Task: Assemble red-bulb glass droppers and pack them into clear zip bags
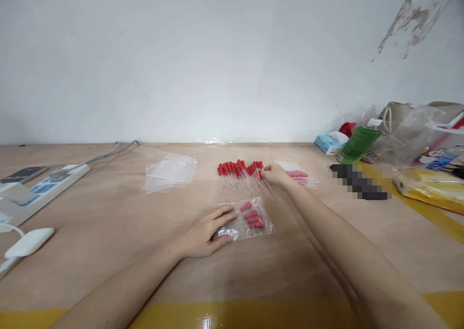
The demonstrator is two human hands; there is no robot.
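Note:
Fingers apart, my left hand (205, 235) lies on a clear zip bag (266, 213) and rests over its left part. Several droppers with red bulbs (251, 214) show through the plastic; their stems are partly hidden by my fingers. Beyond the bag lies a row of loose droppers (232, 169), red bulbs towards the wall and thin clear stems towards me. At the row's right end, my right hand (274, 173) pinches one dropper (267, 189) by its bulb. Just right of that hand, partly behind the wrist, is a filled bag of droppers (297, 173).
Flat clear bags (172, 172) are stacked at the left. A power strip (47, 189) with a white plug and a phone (23, 174) lie far left. On the right stand a tilted green bottle (358, 143), a tissue pack (329, 144) and a yellow package (431, 189).

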